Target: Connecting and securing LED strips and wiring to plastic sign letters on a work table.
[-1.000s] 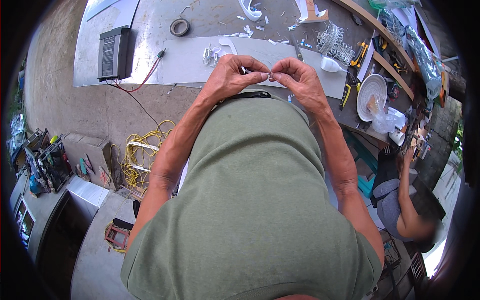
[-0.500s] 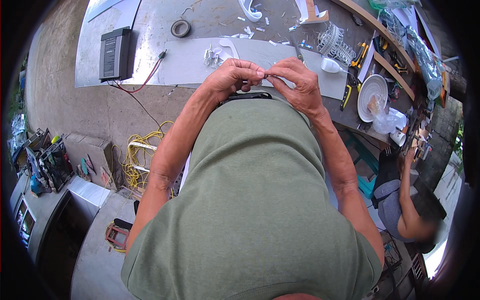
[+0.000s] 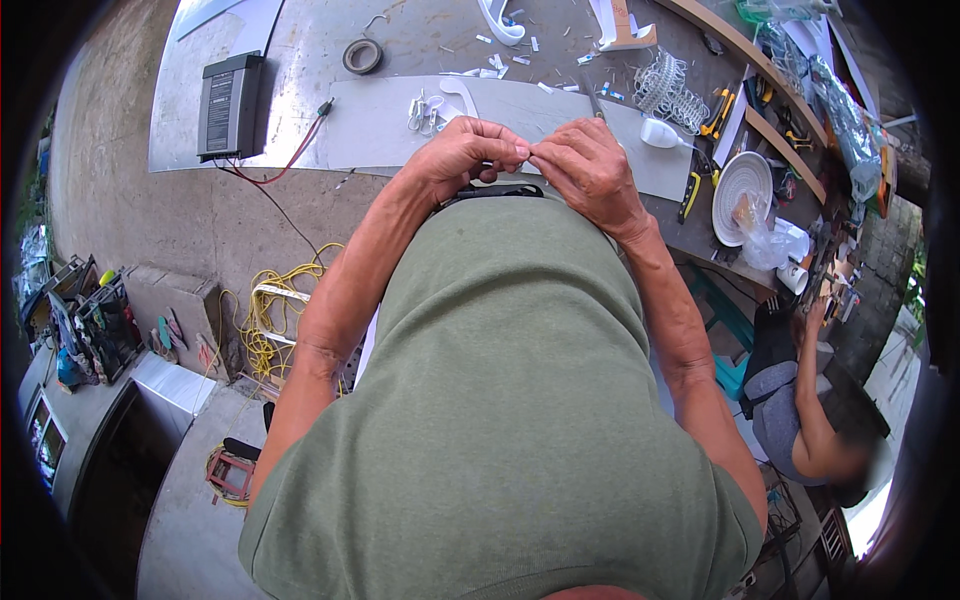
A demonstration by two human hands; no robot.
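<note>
Over the near edge of the workbench, my left hand (image 3: 470, 155) and my right hand (image 3: 588, 168) meet fingertip to fingertip. Both are closed in a pinch, and whatever lies between them is too small to make out. A pale flat sheet (image 3: 370, 125) lies on the bench beneath and beyond the hands. On it rest a bundle of thin white wire (image 3: 425, 112) and a white curved piece (image 3: 459, 92), just past my left hand. A white squeeze bottle (image 3: 662, 133) with a thin nozzle lies right of my right hand.
A grey power supply box (image 3: 228, 106) with red and black leads sits at the bench's left, a tape roll (image 3: 362, 57) beyond. To the right are coiled light strings (image 3: 668, 92), a utility knife (image 3: 690, 196) and a round white plate (image 3: 728, 205). Another person (image 3: 790, 410) is at far right.
My right hand has turned slightly, its fingers drawn closer together near the left fingertips. My left hand stays almost where it was.
</note>
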